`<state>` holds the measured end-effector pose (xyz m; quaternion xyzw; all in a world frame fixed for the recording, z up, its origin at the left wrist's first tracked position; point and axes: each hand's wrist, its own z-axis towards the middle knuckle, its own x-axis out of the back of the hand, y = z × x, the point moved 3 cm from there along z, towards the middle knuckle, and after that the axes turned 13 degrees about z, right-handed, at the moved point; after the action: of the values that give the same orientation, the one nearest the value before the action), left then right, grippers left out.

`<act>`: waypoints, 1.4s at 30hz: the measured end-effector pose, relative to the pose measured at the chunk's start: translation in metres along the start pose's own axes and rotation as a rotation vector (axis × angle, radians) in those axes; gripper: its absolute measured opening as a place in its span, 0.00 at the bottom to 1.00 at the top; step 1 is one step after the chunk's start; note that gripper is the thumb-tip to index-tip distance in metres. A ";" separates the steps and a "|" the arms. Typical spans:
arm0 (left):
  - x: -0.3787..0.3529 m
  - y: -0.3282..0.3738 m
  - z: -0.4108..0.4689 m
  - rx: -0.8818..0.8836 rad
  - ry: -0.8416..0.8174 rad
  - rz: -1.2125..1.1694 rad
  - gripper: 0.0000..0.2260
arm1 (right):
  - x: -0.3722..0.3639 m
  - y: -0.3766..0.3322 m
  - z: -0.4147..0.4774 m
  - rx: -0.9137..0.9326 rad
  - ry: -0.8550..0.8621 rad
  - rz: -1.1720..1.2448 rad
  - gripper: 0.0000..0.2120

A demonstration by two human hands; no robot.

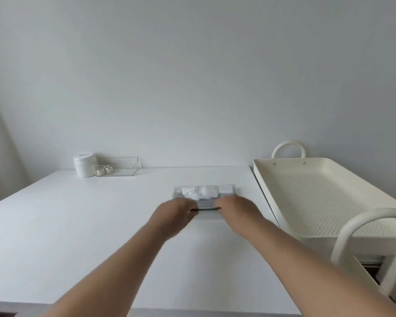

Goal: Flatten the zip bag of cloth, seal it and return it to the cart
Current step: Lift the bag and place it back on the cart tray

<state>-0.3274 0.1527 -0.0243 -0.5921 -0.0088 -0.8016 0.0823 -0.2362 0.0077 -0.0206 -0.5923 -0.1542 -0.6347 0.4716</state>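
Observation:
A clear zip bag (205,195) stuffed with white cloth lies on the white table (78,225), right of the middle. Its near edge, with a dark zip strip, points toward me. My left hand (173,212) holds the left end of that near edge. At the right end, my right hand (234,208) holds the same edge. Both hands are blurred and cover the bag's near corners, so the finger positions are hard to read. The cream cart (325,193) stands just right of the table, its perforated top tray bare.
At the table's far left stand a white jar (85,164) and a clear plastic bin (117,167) holding two small pots. The cart has looped handles at its far end (288,148) and near end (373,234). A plain wall rises behind.

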 end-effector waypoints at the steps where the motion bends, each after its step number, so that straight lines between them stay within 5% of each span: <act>1: 0.014 -0.004 0.012 0.019 -0.004 -0.002 0.08 | 0.016 -0.005 0.012 -0.016 0.040 0.015 0.11; 10: 0.179 -0.029 0.117 0.078 0.002 -0.142 0.06 | 0.180 -0.034 0.079 -0.049 0.245 0.089 0.07; 16: 0.225 0.002 0.151 0.006 -0.266 -0.240 0.06 | 0.246 -0.022 0.071 -0.165 -0.054 0.114 0.05; 22: 0.232 0.058 0.177 -0.053 -0.395 -0.345 0.08 | 0.291 0.020 0.050 -0.309 -0.217 0.085 0.02; 36: 0.194 0.170 0.280 -0.228 -0.414 -0.493 0.08 | 0.350 0.148 0.038 -0.539 -0.178 -0.005 0.04; 42: 0.158 0.193 0.328 -0.253 -0.287 -0.442 0.07 | 0.335 0.203 0.056 -0.533 -0.085 -0.083 0.02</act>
<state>-0.0340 -0.0199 0.2080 -0.6887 -0.0492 -0.7029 -0.1711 0.0057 -0.1921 0.2209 -0.7149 -0.0254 -0.6463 0.2656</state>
